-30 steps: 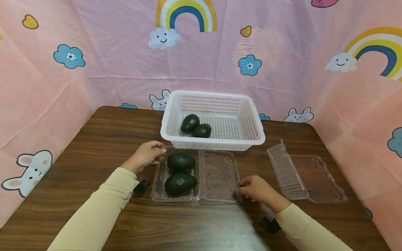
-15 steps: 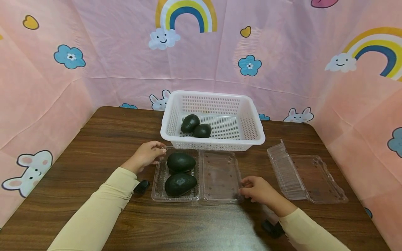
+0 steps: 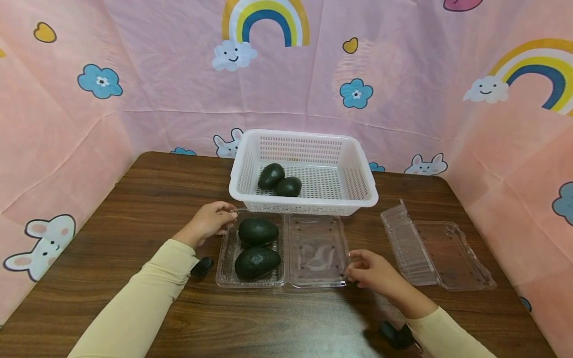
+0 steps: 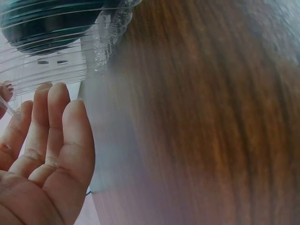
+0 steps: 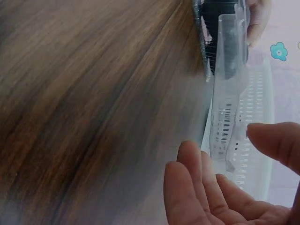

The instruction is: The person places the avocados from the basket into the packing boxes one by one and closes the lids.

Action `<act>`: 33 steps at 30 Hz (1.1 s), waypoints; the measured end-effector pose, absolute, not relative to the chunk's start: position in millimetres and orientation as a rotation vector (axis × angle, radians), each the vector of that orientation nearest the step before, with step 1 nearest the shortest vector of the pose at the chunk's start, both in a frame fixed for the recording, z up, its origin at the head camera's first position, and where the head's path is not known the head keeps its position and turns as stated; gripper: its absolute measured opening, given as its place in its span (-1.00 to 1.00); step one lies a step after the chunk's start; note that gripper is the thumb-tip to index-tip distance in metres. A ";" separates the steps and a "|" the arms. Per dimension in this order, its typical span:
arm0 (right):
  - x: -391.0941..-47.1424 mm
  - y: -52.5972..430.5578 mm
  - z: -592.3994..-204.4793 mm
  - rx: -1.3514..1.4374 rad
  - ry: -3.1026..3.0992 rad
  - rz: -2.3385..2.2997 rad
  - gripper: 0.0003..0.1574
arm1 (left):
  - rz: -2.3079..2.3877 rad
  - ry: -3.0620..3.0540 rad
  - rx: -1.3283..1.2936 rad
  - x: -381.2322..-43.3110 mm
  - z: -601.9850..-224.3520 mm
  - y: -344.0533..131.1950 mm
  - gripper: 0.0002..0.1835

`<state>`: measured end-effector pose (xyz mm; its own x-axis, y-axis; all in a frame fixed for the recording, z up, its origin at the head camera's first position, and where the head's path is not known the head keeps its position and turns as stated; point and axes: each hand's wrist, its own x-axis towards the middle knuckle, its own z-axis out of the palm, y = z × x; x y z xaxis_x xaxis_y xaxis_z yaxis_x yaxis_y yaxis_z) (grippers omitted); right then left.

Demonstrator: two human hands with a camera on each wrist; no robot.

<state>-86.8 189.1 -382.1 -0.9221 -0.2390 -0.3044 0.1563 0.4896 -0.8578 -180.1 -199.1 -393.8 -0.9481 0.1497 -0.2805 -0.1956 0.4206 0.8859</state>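
A clear plastic clamshell (image 3: 223,271) lies unfolded on the table. Its left half holds two dark green avocados (image 3: 258,231), one behind the other. My left hand (image 3: 207,223) pinches the rim at its back left corner between thumb and index finger; the left wrist view has the other fingers (image 4: 75,126) extended beside the ribbed wall. The lid half (image 3: 315,253) lies to the right, tilted slightly up at its outer edge. At that edge is my right hand (image 3: 373,272); in the right wrist view its thumb (image 5: 272,140) and fingers stand apart on either side of the lid.
Behind the clamshell stands a white perforated basket (image 3: 313,201) with two more avocados (image 3: 271,176) in its left part. A second clear clamshell (image 3: 454,253) lies unfolded on the right of the wooden table (image 3: 250,323). Patterned pink cloth (image 3: 295,89) encloses the back and sides.
The lid's outer edge has shifted a little right and up, and its reflections differ. My right hand has moved slightly right, its fingers loosening. The left hand stays in place.
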 end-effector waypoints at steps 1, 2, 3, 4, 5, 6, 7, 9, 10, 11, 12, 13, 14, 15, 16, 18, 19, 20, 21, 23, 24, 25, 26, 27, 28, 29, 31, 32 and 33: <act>-85.8 189.5 -381.3 -0.071 2.349 -1.429 -0.33 | 1.539 2.363 -0.040 -179.9 -393.8 -198.9 -0.57; -85.0 189.9 -380.4 -0.075 2.346 -1.439 -0.32 | 1.539 2.363 -0.039 -179.7 -393.8 -198.8 -0.57; -84.2 190.2 -379.6 -0.081 2.343 -1.450 -0.31 | 1.540 2.364 -0.039 -179.5 -393.7 -198.7 -0.57; -83.6 190.7 -379.1 -0.090 2.336 -1.461 -0.30 | 1.539 2.365 -0.039 -179.4 -393.6 -198.6 -0.57; -82.9 190.9 -378.5 -0.097 2.330 -1.470 -0.29 | 1.539 2.366 -0.040 -179.3 -393.6 -198.5 -0.57; -82.1 191.1 -377.7 -0.100 2.325 -1.476 -0.28 | 1.536 2.369 -0.039 -179.1 -393.5 -198.4 -0.57; -81.3 191.1 -377.0 -0.095 2.320 -1.481 -0.27 | 1.534 2.371 -0.040 -179.0 -393.3 -198.3 -0.57; -79.7 191.2 -375.5 -0.085 2.309 -1.492 -0.26 | 1.533 2.373 -0.041 -178.8 -393.2 -198.2 -0.58; -79.0 191.2 -374.7 -0.077 2.304 -1.494 -0.26 | 1.532 2.374 -0.041 -178.7 -393.0 -198.1 -0.58; -78.2 191.1 -373.9 -0.068 2.302 -1.497 -0.25 | 1.533 2.373 -0.043 -178.6 -393.0 -198.0 -0.58; -77.7 191.2 -373.4 -0.060 2.298 -1.501 -0.25 | 1.533 2.372 -0.043 -178.4 -392.8 -198.0 -0.58; -77.3 191.3 -372.9 -0.059 2.296 -1.503 -0.25 | 1.535 2.370 -0.045 -178.3 -392.7 -197.8 -0.58; -76.9 191.5 -372.4 -0.060 2.294 -1.504 -0.24 | 1.534 2.369 -0.045 -178.1 -392.5 -197.8 -0.59; -76.6 191.6 -372.1 -0.062 2.293 -1.506 -0.24 | 1.536 2.367 -0.046 -177.9 -392.4 -197.6 -0.59; -76.3 191.8 -371.8 -0.066 2.293 -1.507 -0.25 | 1.537 2.365 -0.046 -177.7 -392.3 -197.6 -0.59; -75.3 192.2 -371.1 -0.075 2.294 -1.510 -0.25 | 1.540 2.361 -0.041 -177.2 -392.3 -197.5 -0.60; -74.5 192.2 -370.5 -0.080 2.296 -1.511 -0.26 | 1.541 2.360 -0.039 -177.0 -392.5 -197.4 -0.60; -74.1 192.3 -370.3 -0.086 2.299 -1.515 -0.25 | 1.544 2.359 -0.036 -176.9 -392.8 -197.4 -0.60; -73.6 192.6 -369.9 -0.092 2.299 -1.516 -0.25 | 1.546 2.358 -0.035 -176.9 -393.1 -197.4 -0.60; -72.4 192.8 -368.4 -0.105 2.299 -1.519 -0.25 | 1.548 2.356 -0.034 -176.8 -393.8 -197.4 -0.61; -71.8 192.6 -367.6 -0.104 2.302 -1.518 -0.25 | 1.549 2.357 -0.035 -176.8 -394.1 -197.3 -0.61; -71.1 192.4 -366.6 -0.099 2.302 -1.518 -0.24 | 1.549 2.356 -0.037 -176.8 -394.2 -197.2 -0.61; -70.3 192.3 -365.7 -0.095 2.303 -1.516 -0.24 | 1.549 2.356 -0.039 -176.8 -394.3 -197.1 -0.61; -69.2 192.0 -364.5 -0.088 2.304 -1.513 -0.23 | 1.549 2.355 -0.040 -176.7 -394.5 -197.0 -0.61; -68.0 191.5 -363.4 -0.082 2.307 -1.515 -0.23 | 1.551 2.355 -0.043 -176.7 -394.5 -196.8 -0.61; -66.9 190.9 -362.5 -0.078 2.312 -1.513 -0.22 | 1.551 2.354 -0.044 -176.6 -394.5 -196.7 -0.61; -64.9 190.3 -361.2 -0.081 2.322 -1.514 -0.21 | 1.550 2.353 -0.046 -176.4 -394.7 -196.6 -0.62; -64.1 190.1 -360.8 -0.087 2.327 -1.515 -0.21 | 1.550 2.353 -0.047 -176.3 -394.9 -196.6 -0.62; -63.4 189.9 -360.6 -0.093 2.331 -1.516 -0.21 | 1.549 2.354 -0.045 -176.3 -395.2 -196.7 -0.62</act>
